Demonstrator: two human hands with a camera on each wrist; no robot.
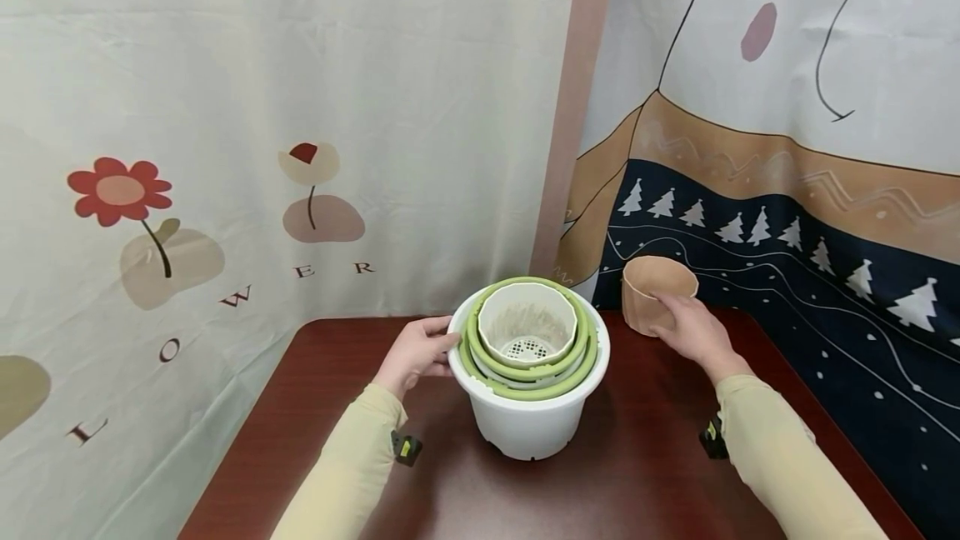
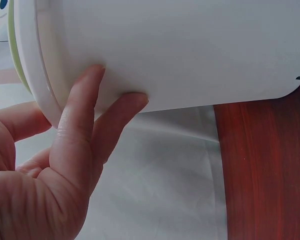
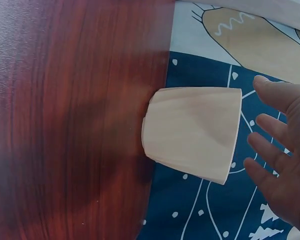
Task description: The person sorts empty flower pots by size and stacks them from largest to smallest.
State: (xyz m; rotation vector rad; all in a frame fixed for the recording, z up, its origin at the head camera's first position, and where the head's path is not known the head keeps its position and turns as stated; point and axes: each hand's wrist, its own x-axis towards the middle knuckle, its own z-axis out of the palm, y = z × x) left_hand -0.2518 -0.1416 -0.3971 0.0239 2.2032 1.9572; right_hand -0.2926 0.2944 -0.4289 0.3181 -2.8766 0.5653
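A large white flowerpot (image 1: 525, 430) stands upright on the table, with several smaller pots nested inside it. Green rims (image 1: 525, 394) and white ones alternate, and the innermost white pot (image 1: 527, 315) has a perforated bottom. At its left side my left hand (image 1: 422, 354) grips the rim, thumb at the edge and fingers (image 2: 85, 95) against the outer wall below. Toward the back right corner a tan pot (image 1: 648, 298) stands upright. My right hand (image 1: 690, 327) hovers beside that pot's top, its fingers (image 3: 270, 150) spread and apart from the rim in the right wrist view.
The dark red wooden table (image 1: 330, 407) ends close behind both pots. A pale curtain (image 1: 420, 107) with flower prints hangs along the back, and a dark blue patterned cloth (image 1: 810, 340) hangs along the right side, close to the tan pot.
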